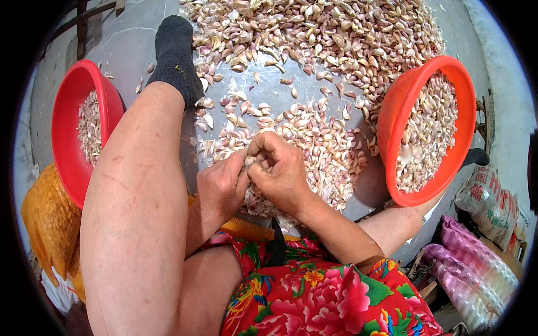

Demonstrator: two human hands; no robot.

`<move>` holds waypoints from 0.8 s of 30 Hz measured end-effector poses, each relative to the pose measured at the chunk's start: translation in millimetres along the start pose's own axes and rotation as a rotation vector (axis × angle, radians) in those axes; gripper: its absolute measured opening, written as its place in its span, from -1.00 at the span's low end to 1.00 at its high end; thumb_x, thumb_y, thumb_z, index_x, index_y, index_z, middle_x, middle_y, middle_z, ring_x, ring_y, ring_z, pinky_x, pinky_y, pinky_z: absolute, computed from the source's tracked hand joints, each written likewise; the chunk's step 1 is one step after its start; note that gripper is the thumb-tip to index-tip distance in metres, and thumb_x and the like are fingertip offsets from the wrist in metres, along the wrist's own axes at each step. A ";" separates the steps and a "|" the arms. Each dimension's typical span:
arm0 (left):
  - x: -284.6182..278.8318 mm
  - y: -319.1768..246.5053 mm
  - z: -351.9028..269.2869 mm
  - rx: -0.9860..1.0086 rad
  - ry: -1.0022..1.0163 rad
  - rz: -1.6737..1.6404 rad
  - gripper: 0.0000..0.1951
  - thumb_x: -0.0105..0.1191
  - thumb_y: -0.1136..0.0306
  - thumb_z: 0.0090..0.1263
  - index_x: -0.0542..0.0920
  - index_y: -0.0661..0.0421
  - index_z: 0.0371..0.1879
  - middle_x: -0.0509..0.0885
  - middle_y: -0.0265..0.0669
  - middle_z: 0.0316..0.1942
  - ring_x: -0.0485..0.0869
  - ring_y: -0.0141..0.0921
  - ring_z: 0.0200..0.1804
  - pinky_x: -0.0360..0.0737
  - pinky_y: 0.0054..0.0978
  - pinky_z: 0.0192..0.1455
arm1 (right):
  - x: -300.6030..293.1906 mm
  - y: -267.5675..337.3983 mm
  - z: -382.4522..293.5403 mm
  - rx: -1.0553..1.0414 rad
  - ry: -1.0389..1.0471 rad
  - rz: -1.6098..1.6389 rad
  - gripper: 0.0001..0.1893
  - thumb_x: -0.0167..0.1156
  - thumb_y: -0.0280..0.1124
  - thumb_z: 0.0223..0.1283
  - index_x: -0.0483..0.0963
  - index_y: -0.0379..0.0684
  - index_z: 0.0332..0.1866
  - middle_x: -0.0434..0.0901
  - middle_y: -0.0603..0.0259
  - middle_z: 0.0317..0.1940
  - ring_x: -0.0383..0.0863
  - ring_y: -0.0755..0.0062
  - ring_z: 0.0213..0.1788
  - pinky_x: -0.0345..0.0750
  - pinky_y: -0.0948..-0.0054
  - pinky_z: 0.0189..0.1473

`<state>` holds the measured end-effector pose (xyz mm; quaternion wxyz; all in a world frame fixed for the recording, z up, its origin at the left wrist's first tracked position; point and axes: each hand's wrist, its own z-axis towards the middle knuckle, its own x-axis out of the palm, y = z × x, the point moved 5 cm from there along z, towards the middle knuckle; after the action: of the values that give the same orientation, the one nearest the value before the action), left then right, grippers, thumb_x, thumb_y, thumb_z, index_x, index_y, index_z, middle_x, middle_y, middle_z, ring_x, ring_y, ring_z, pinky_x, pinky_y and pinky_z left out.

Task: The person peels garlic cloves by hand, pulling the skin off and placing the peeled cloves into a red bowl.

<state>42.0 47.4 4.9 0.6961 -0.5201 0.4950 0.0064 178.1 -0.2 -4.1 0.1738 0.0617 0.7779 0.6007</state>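
My left hand and my right hand meet in front of me, thumbs and fingertips pinched together. Between them shows a bit of a pale garlic clove, mostly hidden by the fingers. Just beneath and beyond the hands, a small heap of loose garlic cloves with papery skins lies on the grey floor. A much larger garlic pile spreads across the far side.
An orange-red plastic basin holding garlic cloves tilts at the right. Another red basin, with small pale pieces inside, is on the left beside my raised leg. Pink-striped bags and a printed sack lie at the lower right.
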 end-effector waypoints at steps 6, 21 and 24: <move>-1.8 -1.2 0.6 0.004 -0.044 -0.109 -0.72 0.21 0.49 0.35 0.60 0.18 0.03 0.68 -0.04 -0.43 0.71 -0.08 -0.39 0.61 -0.15 -0.33 | -5.0 -8.9 0.5 0.046 0.003 0.039 -0.83 0.22 -0.64 0.07 0.56 -0.28 -0.19 0.62 0.13 -0.42 0.52 0.55 -0.46 0.51 0.47 -0.37; 0.5 10.4 -2.0 -0.176 0.012 -0.351 -0.83 0.14 0.48 0.49 0.59 0.22 -0.02 0.55 -0.19 -0.55 0.50 -0.47 -0.48 0.49 -0.43 -0.36 | -12.5 2.5 3.7 -0.012 0.113 -0.071 -0.75 0.34 -0.59 0.08 0.65 -0.25 -0.09 0.71 0.15 -0.32 0.71 0.47 -0.32 0.63 0.47 -0.25; 5.0 14.6 -4.7 -0.292 0.071 -0.490 -0.86 0.11 0.46 0.52 0.58 0.22 -0.06 0.58 -0.25 -0.52 0.52 -0.47 -0.46 0.51 -0.44 -0.34 | -8.1 0.8 2.1 -0.017 0.068 -0.026 -0.74 0.32 -0.57 0.05 0.61 -0.23 -0.10 0.70 0.09 -0.36 0.72 0.37 -0.37 0.62 0.40 -0.29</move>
<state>33.7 48.2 -8.8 0.5768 -0.7189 0.3723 -0.1088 186.2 -0.6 -2.2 0.1556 0.0295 0.7791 0.6066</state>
